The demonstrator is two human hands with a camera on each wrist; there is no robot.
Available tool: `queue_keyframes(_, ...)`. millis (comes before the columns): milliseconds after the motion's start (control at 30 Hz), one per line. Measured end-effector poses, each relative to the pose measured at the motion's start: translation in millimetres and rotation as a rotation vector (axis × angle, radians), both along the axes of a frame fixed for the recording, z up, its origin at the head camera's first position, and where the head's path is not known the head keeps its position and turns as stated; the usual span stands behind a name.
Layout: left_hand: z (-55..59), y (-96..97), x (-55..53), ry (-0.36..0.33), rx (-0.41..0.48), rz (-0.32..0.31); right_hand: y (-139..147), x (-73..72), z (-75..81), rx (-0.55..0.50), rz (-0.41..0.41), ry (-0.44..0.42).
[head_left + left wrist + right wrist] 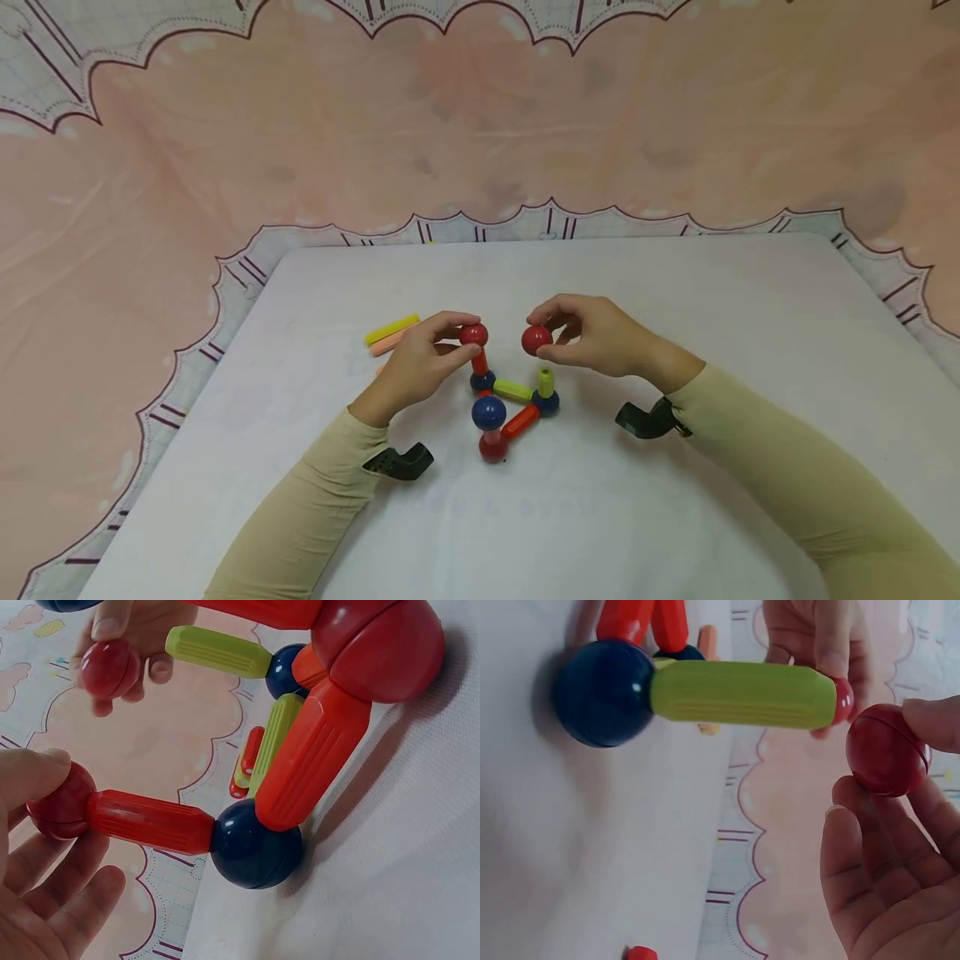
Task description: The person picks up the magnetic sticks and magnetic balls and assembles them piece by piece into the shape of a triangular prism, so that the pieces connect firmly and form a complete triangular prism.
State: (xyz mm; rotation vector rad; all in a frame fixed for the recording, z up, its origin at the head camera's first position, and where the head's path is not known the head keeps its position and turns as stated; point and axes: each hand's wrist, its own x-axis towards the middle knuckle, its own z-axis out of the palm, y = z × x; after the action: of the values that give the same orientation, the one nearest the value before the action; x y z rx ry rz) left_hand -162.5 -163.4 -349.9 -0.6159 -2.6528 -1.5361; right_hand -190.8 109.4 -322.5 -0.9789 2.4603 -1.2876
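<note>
My left hand (418,360) pinches a red ball (473,335) at the top of an upright red rod (479,362), which stands on a dark blue ball (256,844). Between the thumb and fingers of my right hand (603,337) is another red ball (885,751). It is held above an upright yellow-green rod (742,693), whose foot sits on a second dark blue ball (604,694). Rods and balls join into a frame on the white table. At its near corner a red ball (493,447) carries a short upright rod topped by a blue ball (489,412).
Loose on the table beyond my left hand lie a yellow rod (392,328) and an orange rod (390,342). A small red piece (641,953) shows low in the right wrist view. The white tabletop (712,308) ends at a patterned cloth (480,125) behind.
</note>
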Motion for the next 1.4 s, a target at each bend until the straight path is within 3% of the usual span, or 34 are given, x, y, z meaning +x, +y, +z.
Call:
queue_keyframes(733,0.4,-0.9,0.0,-0.002,-0.016,-0.002,7.8,18.6,-11.2,-0.026,0.034,0.081)
queue_keyframes(967,0.4,0.4,-0.1,0.002,-0.012,-0.011,7.6,19.2,-15.2,-0.001,0.053,0.032)
queue_keyframes(1400,1.2,1.1,-0.2,-0.004,-0.021,-0.013,6.0,23.2,-20.0,0.02,-0.01,0.038)
